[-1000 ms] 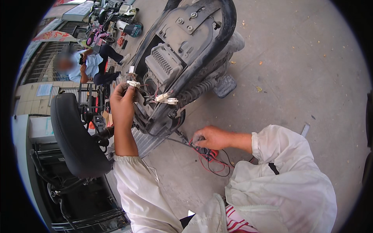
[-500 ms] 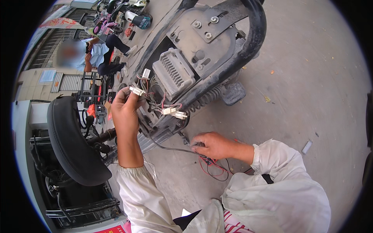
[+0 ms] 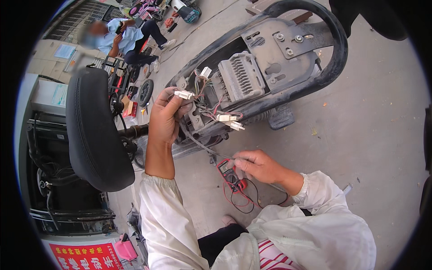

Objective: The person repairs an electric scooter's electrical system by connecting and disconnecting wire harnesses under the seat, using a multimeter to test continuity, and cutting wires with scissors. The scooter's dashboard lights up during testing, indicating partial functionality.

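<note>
My left hand point(image 3: 165, 118) pinches a white plastic wire connector point(image 3: 184, 94) between thumb and fingers, beside the frame of a dusty two-wheeler. A grey cable point(image 3: 203, 147) runs from below that hand down to my right hand point(image 3: 260, 167), whose fingers are closed around it. Behind the left hand, a bundle of thin wires point(image 3: 202, 87) leads toward a grey finned box point(image 3: 243, 77) set in the frame. More white connectors point(image 3: 227, 118) dangle at the frame's near edge, and another white plug point(image 3: 205, 72) stands up among the wires. My left fingertips are partly hidden.
A red multimeter point(image 3: 223, 167) lies on the ground below my right hand, its red and black leads looped nearby. The black tubular frame point(image 3: 335, 67) curves at the upper right. A black seat point(image 3: 96, 135) stands at the left. Another person point(image 3: 130, 40) sits at the upper left.
The view has shifted, so the vehicle sits further right. My right hand has lifted the cable slightly, and the multimeter now shows beneath it. The left hand keeps its connector.
</note>
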Action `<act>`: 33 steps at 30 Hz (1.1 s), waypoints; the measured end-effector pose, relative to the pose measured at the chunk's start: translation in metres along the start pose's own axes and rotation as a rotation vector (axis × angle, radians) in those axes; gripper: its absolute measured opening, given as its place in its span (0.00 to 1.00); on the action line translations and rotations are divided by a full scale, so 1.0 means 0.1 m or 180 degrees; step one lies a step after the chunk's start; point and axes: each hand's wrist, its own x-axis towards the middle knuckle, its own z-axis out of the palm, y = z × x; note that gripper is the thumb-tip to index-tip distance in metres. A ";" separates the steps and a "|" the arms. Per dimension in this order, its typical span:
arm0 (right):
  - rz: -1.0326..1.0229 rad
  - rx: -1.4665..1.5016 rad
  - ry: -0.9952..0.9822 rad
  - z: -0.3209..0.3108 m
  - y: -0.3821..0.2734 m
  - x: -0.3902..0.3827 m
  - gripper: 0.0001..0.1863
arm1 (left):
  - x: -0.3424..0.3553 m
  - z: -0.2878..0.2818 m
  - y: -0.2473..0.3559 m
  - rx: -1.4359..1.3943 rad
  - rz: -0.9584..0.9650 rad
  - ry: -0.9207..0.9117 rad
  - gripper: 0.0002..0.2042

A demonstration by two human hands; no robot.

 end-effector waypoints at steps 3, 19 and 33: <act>-0.0128 -0.0668 -0.0023 0.06 -0.12 -0.07 0.16 | -0.11 -0.01 -0.10 -0.0226 0.0320 -0.0197 0.07; -0.1079 -0.3950 0.1460 0.35 -1.34 -0.10 0.09 | -0.01 -0.17 -0.32 -0.1012 0.0317 -0.0120 0.05; -0.1415 -0.4224 0.2165 0.23 -1.39 1.10 0.09 | -0.01 -0.15 -0.11 -0.0383 0.0201 -0.0748 0.10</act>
